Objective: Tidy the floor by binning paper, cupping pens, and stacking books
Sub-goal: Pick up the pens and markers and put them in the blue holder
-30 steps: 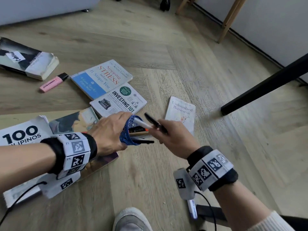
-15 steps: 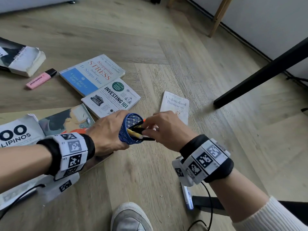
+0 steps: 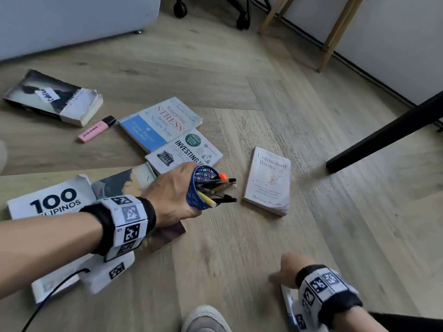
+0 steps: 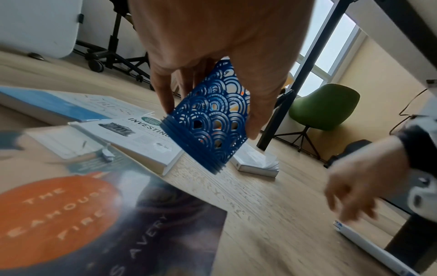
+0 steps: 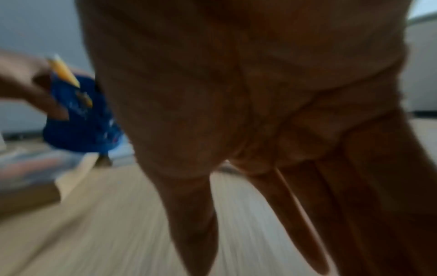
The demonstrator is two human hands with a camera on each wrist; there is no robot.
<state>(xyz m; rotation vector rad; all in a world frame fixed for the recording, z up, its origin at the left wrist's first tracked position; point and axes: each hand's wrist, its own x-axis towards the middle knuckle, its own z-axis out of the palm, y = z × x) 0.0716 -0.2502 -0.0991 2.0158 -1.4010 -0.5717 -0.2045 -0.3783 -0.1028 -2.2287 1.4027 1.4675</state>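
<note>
My left hand (image 3: 177, 195) grips a blue patterned pen cup (image 3: 200, 188), tilted with its mouth to the right and held above the floor; several pens (image 3: 218, 188) stick out of it. In the left wrist view the cup (image 4: 210, 123) hangs between my fingers. My right hand (image 3: 285, 271) is low near my body, fingers straight and empty, just above a white and blue pen (image 3: 288, 305) on the floor. Several books lie around: "Investing 101" (image 3: 182, 152), a blue "Stress" book (image 3: 160, 123), "Unfinished Business" (image 3: 268, 180) and "100 Filipinos" (image 3: 52, 197). A pink highlighter (image 3: 96, 129) lies at the left.
A worn dark book (image 3: 55, 97) lies far left. A black table leg (image 3: 383, 133) slants in on the right and wooden legs (image 3: 330, 37) stand at the back. My shoe (image 3: 206, 319) is at the bottom. A grey cabinet (image 3: 72, 20) stands at the back left.
My right hand put its black pen into the cup, let go and dropped back down toward my body. The left hand still holds the cup.
</note>
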